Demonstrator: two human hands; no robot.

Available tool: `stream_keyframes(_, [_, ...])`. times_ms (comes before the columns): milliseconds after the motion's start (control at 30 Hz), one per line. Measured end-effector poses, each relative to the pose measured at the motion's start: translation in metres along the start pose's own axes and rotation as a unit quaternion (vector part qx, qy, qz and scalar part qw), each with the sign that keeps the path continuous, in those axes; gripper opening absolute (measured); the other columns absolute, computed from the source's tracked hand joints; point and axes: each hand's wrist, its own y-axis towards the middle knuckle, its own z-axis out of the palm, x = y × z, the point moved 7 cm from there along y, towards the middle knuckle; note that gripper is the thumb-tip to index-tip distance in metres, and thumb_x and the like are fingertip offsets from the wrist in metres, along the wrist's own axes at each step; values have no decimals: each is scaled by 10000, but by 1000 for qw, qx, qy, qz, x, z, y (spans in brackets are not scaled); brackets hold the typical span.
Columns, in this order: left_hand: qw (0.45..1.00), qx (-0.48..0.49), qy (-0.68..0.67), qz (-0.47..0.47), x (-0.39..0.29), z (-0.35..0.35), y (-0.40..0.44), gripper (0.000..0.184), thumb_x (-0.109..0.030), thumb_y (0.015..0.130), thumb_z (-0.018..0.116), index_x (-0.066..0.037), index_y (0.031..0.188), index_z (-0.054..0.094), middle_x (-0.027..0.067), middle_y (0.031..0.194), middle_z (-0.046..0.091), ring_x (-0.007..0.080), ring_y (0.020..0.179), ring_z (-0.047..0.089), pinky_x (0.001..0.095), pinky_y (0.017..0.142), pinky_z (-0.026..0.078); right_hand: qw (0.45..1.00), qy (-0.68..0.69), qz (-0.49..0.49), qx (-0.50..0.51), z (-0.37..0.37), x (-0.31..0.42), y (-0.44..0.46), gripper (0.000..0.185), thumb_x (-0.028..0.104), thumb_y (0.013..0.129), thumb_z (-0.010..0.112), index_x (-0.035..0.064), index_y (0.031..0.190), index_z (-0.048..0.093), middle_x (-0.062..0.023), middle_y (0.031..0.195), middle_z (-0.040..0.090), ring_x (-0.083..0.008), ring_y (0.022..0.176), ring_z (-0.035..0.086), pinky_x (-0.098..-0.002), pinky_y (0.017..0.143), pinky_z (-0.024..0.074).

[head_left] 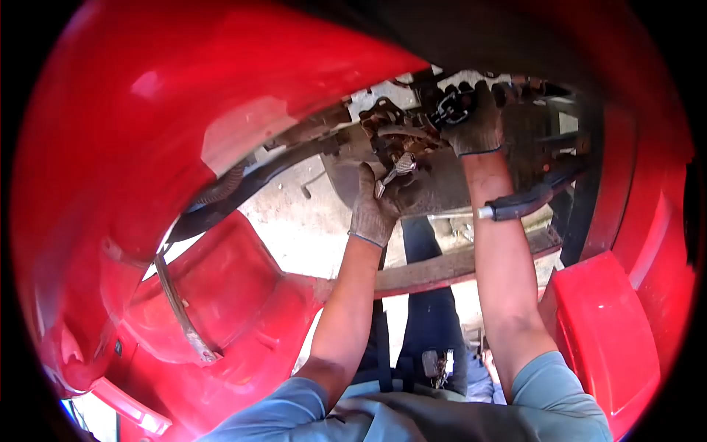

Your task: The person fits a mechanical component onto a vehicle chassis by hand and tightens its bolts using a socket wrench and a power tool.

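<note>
My left hand (373,214), in a dirty knit work glove, is closed round the handle of a silver wrench (398,171). The wrench's wide head points up and right, just below a rusty, greasy metal assembly (394,129). My right hand (477,131) wears a similar glove and reaches higher, right of that assembly. Its thumb side and fingers lie about a black round part (451,107) with a pale ring on it. Some fingertips are dark and hard to separate from the parts behind them.
Red body panels (243,88) curve overhead and along both sides. A brownish crossbar (442,271) runs below my forearms. A black sleeve with a pale tip (519,202) hangs against my right forearm. A dark hose (228,184) lies at left, and a strap (180,306) crosses the red panel.
</note>
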Motion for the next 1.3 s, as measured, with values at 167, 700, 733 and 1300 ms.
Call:
stream_keyframes(167, [999,-22,-39,26,9,32,-2,435,-229,1099,416,20,1450,479,216,1416,572,390,1232,613,518,1060,538,999,24,22,41,1,3,6,280,274,1024,558,130,786,520,1,655,456,-150,604,485,-341,689,562])
stream_keyframes(700, [771,-15,587,245,-33,60,-19,358,77,944,561,51,1296,622,142,1282,670,216,1098,683,324,929,613,988,6,-68,136,18,29,9,131,222,950,584,101,923,625,-59,849,642,-222,724,628,-380,792,595])
stream_keyframes(733, [900,-47,403,156,-35,40,-18,411,32,929,571,37,1339,599,142,1285,670,227,1109,682,331,938,605,984,-3,-34,174,-18,29,28,135,228,950,583,111,884,595,-50,819,613,-210,702,602,-397,764,581])
stream_keyframes(1300, [966,-41,171,191,-44,21,26,477,9,891,459,-71,1338,608,72,1203,693,234,1076,674,364,893,560,986,51,24,155,4,-2,48,219,175,966,632,30,1128,662,-119,1064,698,-260,1001,684,-423,865,598])
